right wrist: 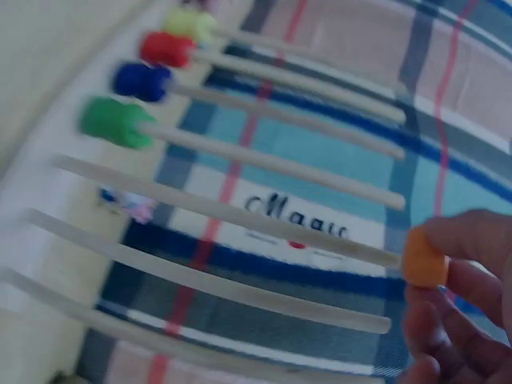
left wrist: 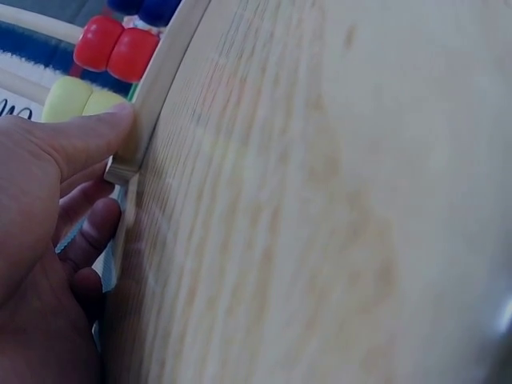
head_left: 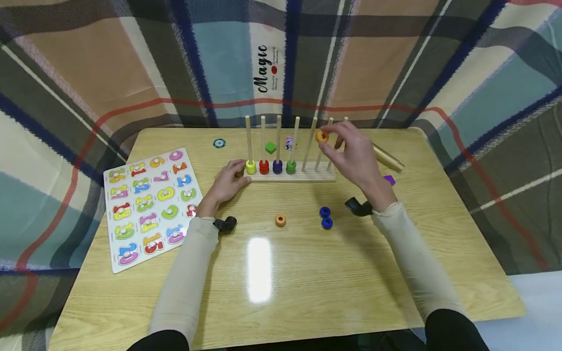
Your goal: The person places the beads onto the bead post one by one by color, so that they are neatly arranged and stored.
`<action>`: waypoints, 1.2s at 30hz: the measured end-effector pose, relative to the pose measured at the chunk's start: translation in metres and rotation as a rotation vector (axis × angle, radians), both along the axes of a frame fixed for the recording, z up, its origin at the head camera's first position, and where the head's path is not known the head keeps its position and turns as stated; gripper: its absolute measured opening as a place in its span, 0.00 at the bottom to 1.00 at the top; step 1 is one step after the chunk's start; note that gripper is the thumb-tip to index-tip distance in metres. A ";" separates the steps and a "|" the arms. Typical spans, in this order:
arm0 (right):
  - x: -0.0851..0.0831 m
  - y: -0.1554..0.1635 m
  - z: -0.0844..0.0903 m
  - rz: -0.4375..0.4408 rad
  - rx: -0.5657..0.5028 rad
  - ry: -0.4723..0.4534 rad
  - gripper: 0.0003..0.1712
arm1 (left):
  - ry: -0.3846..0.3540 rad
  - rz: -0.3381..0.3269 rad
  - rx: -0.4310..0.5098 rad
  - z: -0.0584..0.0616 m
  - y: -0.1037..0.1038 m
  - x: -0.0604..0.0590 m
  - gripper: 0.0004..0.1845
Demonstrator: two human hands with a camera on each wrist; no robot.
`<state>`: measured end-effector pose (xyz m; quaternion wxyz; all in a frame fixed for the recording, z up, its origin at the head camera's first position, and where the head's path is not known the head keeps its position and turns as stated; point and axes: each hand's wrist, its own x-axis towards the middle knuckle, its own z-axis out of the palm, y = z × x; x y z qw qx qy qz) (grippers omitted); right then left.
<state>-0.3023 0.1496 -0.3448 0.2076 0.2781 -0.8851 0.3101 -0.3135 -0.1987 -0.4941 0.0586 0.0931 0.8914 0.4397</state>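
My right hand (head_left: 356, 155) pinches an orange wooden ring (head_left: 322, 136) between thumb and fingers. In the right wrist view the orange ring (right wrist: 424, 258) is right at the tip of the first bare peg (right wrist: 240, 212), beside the pegs that carry rings. With its thumb in front, my left hand (head_left: 226, 184) holds the left end of the wooden peg stand (head_left: 290, 179). Yellow rings (head_left: 250, 167), red rings (head_left: 264, 167), dark blue rings (head_left: 277, 167) and green rings (head_left: 291, 167) sit at the bottom of the four left pegs.
Another orange ring (head_left: 280, 220) and two blue rings (head_left: 326, 218) lie before the stand. A number puzzle board (head_left: 151, 209) is at left. Behind are a green block (head_left: 270, 147) and round token (head_left: 219, 143); at right, a gold tube (head_left: 388, 157) and purple piece (head_left: 390, 180).
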 end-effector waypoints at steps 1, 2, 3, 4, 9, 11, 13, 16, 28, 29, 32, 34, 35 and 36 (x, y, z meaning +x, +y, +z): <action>-0.006 -0.003 0.007 -0.022 -0.017 0.015 0.18 | 0.004 0.000 -0.004 0.000 0.000 -0.001 0.34; -0.012 -0.006 0.012 -0.037 -0.025 0.035 0.18 | 0.006 -0.001 -0.005 0.000 -0.001 -0.001 0.34; -0.017 -0.009 0.016 -0.053 -0.021 0.036 0.18 | 0.008 0.000 -0.005 0.000 -0.001 -0.001 0.34; -0.020 -0.012 0.019 -0.068 -0.015 0.029 0.18 | 0.008 0.000 -0.006 0.000 -0.001 -0.001 0.34; -0.027 -0.022 0.023 -0.121 0.061 -0.018 0.20 | 0.000 -0.007 -0.004 0.000 0.000 0.000 0.34; -0.027 -0.025 0.023 -0.131 0.084 -0.029 0.21 | 0.004 -0.007 -0.007 0.000 -0.001 0.000 0.34; -0.028 -0.027 0.023 -0.127 0.101 -0.048 0.21 | 0.006 -0.004 -0.010 0.001 -0.002 0.000 0.34; -0.028 -0.029 0.021 -0.119 0.127 -0.077 0.22 | 0.006 0.000 -0.009 0.002 -0.002 0.000 0.34; 0.036 -0.049 -0.035 0.095 0.234 0.060 0.20 | 0.007 -0.007 -0.019 -0.001 0.002 0.001 0.34; 0.045 -0.054 -0.045 0.131 0.289 0.010 0.20 | 0.011 -0.006 -0.022 -0.001 0.002 0.001 0.34; 0.065 -0.068 -0.076 0.182 0.452 -0.132 0.24 | 0.023 0.003 -0.029 -0.001 0.001 0.001 0.34; 0.074 -0.074 -0.094 0.187 0.528 -0.178 0.23 | 0.024 0.007 -0.031 -0.001 0.000 0.002 0.34; 0.078 -0.076 -0.101 0.182 0.555 -0.188 0.22 | 0.021 0.008 -0.031 -0.001 0.000 0.002 0.34; 0.082 -0.077 -0.107 0.171 0.574 -0.198 0.21 | 0.018 0.009 -0.030 -0.001 -0.001 0.002 0.34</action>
